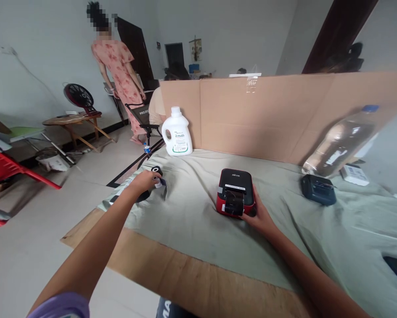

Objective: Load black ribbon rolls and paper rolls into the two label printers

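My left hand (145, 181) is closed on a small ribbon roll (159, 182) near the left edge of the cloth, and a dark strip hangs from it. Just behind the fingers is a black roll with a white core (156, 169). Dark items beneath the wrist are partly hidden. My right hand (260, 216) grips the right side of a red and black label printer (236, 179), its thumb at the front lower edge. Glossy black ribbon shows at the printer's front opening. The printer rests on the pale green cloth (191, 221).
A white detergent jug (178, 137) stands before a cardboard panel (251, 119). On the right, a large clear bottle (342, 141) leans behind a dark blue device (318, 189) and a small white box (354, 174). A person in a pink dress (120, 75) stands far left.
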### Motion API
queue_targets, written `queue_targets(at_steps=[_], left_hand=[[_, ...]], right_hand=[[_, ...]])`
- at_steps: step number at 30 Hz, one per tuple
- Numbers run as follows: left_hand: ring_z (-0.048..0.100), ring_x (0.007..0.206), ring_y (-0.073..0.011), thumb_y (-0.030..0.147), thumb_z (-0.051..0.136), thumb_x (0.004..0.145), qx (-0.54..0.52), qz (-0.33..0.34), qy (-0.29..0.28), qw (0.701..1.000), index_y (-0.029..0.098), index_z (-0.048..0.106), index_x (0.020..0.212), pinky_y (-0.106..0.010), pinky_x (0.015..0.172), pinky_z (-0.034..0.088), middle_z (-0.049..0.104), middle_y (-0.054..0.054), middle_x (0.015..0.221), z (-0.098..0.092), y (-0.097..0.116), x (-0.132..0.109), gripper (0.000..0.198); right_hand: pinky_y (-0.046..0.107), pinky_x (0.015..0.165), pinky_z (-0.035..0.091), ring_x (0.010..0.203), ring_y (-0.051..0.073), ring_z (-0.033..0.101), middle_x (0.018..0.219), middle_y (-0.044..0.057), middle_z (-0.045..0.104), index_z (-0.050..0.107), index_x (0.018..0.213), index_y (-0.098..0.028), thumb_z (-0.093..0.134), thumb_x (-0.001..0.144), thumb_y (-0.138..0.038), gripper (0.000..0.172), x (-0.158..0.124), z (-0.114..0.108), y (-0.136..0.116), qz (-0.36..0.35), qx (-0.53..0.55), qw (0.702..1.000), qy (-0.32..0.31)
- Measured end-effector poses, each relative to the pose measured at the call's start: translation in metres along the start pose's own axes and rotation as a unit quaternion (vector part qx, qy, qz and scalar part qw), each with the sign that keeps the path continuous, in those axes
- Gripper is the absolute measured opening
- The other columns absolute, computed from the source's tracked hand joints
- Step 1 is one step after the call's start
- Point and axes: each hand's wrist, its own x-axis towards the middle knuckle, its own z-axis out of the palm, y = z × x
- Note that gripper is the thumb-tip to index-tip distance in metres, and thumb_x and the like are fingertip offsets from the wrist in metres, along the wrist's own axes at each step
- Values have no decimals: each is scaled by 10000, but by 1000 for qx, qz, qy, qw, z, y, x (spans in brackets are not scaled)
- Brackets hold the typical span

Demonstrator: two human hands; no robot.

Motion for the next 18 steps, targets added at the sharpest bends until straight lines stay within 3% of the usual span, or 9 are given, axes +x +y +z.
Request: queue_targets(at_steps=[4,8,10,12,15,18], left_hand=[[650,1066,-294,321,547,871,61,-5,-35,998,284,719,1188,-326,885,479,715,-105,1154,-1,0,-4,363],[543,1217,-335,200,587,817,75,-17,17,997,307,606,1369,-388,952,466,629,-100,1352,-8,20,-14,562],[449,1318,-342,141,541,833,31,-1,85,996,280,497,1472,-424,1017,442,547,-77,1473,-8,50,-23,656],[452,1333,-326,205,498,900,-73,35,124,989,247,486,1485,-431,1066,423,543,-75,1480,-1,93,-35,586],[568,1267,-283,448,498,948,-311,106,75,941,241,541,1446,-405,1113,415,610,-81,1408,22,167,-49,541],[574,1297,-288,538,545,916,-526,96,0,845,225,591,1401,-416,1134,417,588,-75,1426,50,222,-56,579]], right_hand=[[671,1182,252,1491,399,276,1663,57,223,34,1594,-417,767,761,-449,1110,0,1,0,4,-2,1000,-1],[690,1146,311,1463,400,341,1646,47,274,56,1589,-433,770,758,-465,1096,-1,1,-3,8,4,1000,6],[694,1125,350,1441,401,383,1630,30,313,54,1583,-454,781,752,-467,1105,-1,0,-5,17,17,1000,1],[703,1111,369,1425,411,407,1620,33,331,-2,1586,-448,795,742,-466,1161,-1,-2,-6,22,18,1000,-10],[712,1089,395,1404,446,420,1618,56,331,-94,1584,-420,807,728,-470,1244,-1,-5,-6,20,-24,999,-20],[676,1046,473,1324,463,511,1545,57,454,-81,1586,-425,801,725,-468,1233,-1,-3,-8,26,-50,998,-14]])
